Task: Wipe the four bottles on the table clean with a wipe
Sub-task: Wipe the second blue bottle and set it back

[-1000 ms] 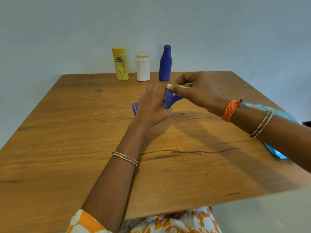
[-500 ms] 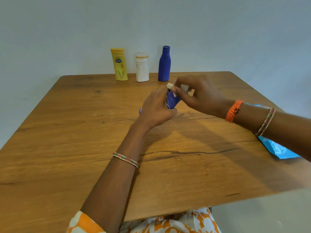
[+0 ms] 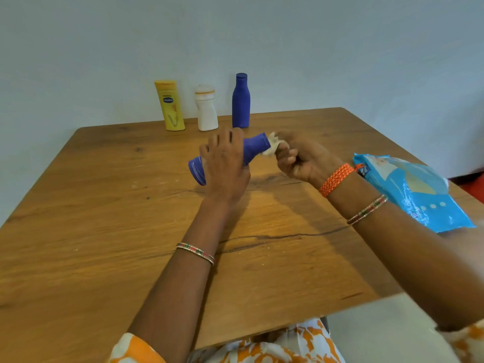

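Observation:
My left hand [image 3: 225, 163] grips a blue bottle [image 3: 255, 148] round its middle and holds it tilted above the wooden table [image 3: 104, 231], base to the lower left, neck to the upper right. My right hand [image 3: 298, 159] pinches a crumpled white wipe [image 3: 272, 148] against the bottle's neck end. At the far edge stand three upright bottles: a yellow one [image 3: 170, 106], a white one [image 3: 206, 108] and a second blue one [image 3: 241, 100].
A blue pack of wipes [image 3: 416, 189] lies flat on the table's right side, next to my right forearm. A pale wall rises right behind the row of bottles. The table's front edge is close to my body.
The held blue bottle has been lifted and turned, so more of its body and base shows. My right hand has slid the wipe out to the neck end. The view shifted slightly.

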The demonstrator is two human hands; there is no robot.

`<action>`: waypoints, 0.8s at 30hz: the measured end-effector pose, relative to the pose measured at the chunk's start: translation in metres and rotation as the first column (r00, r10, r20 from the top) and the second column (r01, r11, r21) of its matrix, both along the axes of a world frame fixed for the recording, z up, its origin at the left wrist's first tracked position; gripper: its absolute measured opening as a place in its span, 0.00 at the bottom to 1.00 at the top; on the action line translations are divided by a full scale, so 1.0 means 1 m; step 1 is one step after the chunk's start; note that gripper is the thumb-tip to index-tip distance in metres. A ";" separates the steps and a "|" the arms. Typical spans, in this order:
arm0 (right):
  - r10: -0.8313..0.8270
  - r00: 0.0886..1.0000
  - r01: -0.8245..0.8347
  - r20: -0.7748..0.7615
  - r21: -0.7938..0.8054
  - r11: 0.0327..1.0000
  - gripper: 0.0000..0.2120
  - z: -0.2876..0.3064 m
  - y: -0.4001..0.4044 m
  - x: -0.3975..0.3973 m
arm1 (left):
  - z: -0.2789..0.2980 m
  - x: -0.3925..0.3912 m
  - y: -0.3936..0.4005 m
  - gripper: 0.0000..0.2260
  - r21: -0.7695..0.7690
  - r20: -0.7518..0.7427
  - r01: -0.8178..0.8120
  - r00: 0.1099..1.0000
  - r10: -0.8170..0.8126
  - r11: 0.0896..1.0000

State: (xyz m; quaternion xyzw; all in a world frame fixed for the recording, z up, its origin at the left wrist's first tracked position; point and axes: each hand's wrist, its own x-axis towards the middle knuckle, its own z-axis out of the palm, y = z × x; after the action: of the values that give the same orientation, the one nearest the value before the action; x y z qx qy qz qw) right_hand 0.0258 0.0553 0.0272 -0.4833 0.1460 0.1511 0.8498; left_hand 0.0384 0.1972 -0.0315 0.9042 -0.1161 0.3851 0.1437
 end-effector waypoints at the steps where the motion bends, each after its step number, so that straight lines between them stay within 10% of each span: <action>1: -0.090 0.994 0.082 0.063 0.119 0.989 0.06 0.001 0.000 -0.001 | 0.000 0.001 0.004 0.16 -0.089 -0.052 0.071 0.996 -0.076 0.993; 4: -0.290 0.873 0.326 0.391 -0.027 0.945 0.07 0.003 0.002 -0.001 | 0.001 -0.001 0.011 0.14 -0.362 -0.161 0.269 0.925 -0.344 0.893; 8: -0.107 0.599 0.615 0.794 -0.371 0.696 0.02 0.005 0.014 -0.009 | 0.005 -0.005 0.012 0.17 -0.677 -0.257 0.288 0.770 -0.584 0.677; 15: 0.594 0.275 0.684 0.756 -0.588 0.432 0.14 -0.011 0.027 -0.030 | 0.007 -0.010 0.020 0.09 -0.858 -0.101 0.363 0.573 -0.813 0.363; 24: 0.134 0.686 0.533 0.715 -0.620 0.576 0.06 0.006 0.033 -0.023 | 0.005 -0.011 0.018 0.12 -0.803 -0.134 0.390 0.618 -0.775 0.450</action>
State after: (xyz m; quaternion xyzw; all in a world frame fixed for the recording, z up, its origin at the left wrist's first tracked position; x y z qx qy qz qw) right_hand 0.0032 0.0880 0.0334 -0.8042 -0.0756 -0.2307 0.5425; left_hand 0.0275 0.2155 -0.0269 0.7357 -0.2344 0.0794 0.6304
